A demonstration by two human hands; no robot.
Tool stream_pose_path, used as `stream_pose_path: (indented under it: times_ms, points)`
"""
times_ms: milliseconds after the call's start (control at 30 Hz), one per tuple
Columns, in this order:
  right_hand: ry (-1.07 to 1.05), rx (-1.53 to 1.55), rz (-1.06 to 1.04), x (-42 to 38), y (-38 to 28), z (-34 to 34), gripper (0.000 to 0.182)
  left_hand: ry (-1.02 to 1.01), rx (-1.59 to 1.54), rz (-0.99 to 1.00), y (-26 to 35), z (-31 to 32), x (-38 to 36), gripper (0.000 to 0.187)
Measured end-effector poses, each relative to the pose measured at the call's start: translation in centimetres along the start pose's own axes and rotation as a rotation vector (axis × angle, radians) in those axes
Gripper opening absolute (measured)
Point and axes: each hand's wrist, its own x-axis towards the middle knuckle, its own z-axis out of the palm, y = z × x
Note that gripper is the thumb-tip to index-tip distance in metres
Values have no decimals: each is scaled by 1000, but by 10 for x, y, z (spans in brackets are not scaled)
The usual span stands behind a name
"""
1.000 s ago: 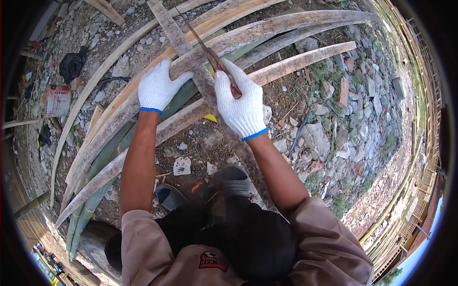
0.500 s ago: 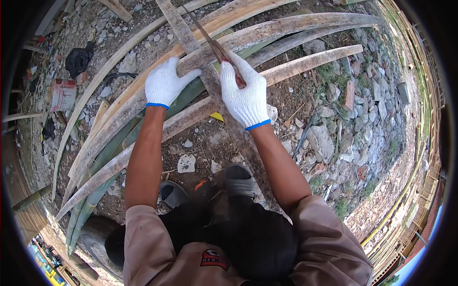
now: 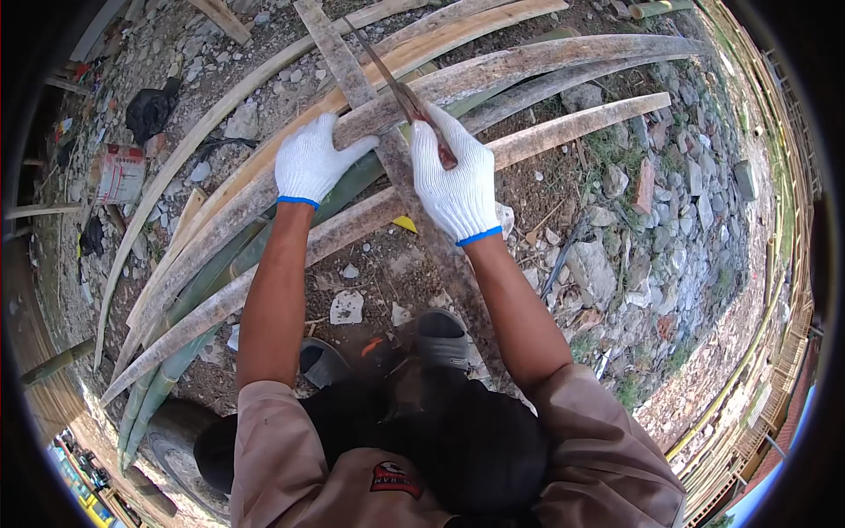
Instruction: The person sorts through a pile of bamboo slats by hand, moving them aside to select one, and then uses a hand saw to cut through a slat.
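My right hand (image 3: 459, 180), in a white knit glove with a blue cuff, is closed around the reddish-brown handle of a hand saw (image 3: 373, 57). The narrow blade points up and left, lying across a weathered plank (image 3: 493, 70). My left hand (image 3: 313, 160), gloved the same way, grips that plank just left of the saw, its thumb stretched along the near edge. Under the plank a flat board (image 3: 339, 55) runs crosswise, from the top down between my arms. Whether the blade has cut into the wood is hard to make out.
Other long strips (image 3: 581, 119) and green bamboo poles (image 3: 207, 273) lie beside the plank. Stones and brick rubble (image 3: 669, 211) cover the right side. At left are a black plastic bag (image 3: 151, 110) and a torn sack (image 3: 121, 174). My sandalled feet (image 3: 440, 339) are below.
The whole view has shifted slightly downward. My left hand has slid a little to the right along the plank, closer to the saw. The right hand keeps its hold on the handle.
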Motion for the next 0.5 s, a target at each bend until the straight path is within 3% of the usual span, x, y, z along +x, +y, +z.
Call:
stream_pose_path:
  times_ms: [67,100,133,200,233,300,333,367,500]
  points:
    - [-39,-49,27,12,-14,-2,37,-59,-8,-13,1,-8,-2,83]
    - [37,-13,-100,3,-7,-2,36,-107,-28,-23,2,-10,1,83]
    - [24,-20,21,-23,-2,-15,38,-96,-30,-18,1,-9,4,83]
    - [9,-63,24,-76,-2,-46,45,50,-25,47,-8,7,0,82]
    - [-69,-222,68,-98,-3,-69,47,44,-11,53,-6,4,0,80]
    - [-10,-166,-18,-112,-6,-75,45,-22,-23,7,-1,-4,1,79]
    - [11,-164,-26,-111,-5,-75,44,-69,-29,-17,1,-5,1,78]
    - [12,-157,24,-98,-2,-67,42,43,-15,27,-3,4,0,78]
    - [-17,-28,31,5,-2,-2,38,127,-24,55,-6,7,2,78]
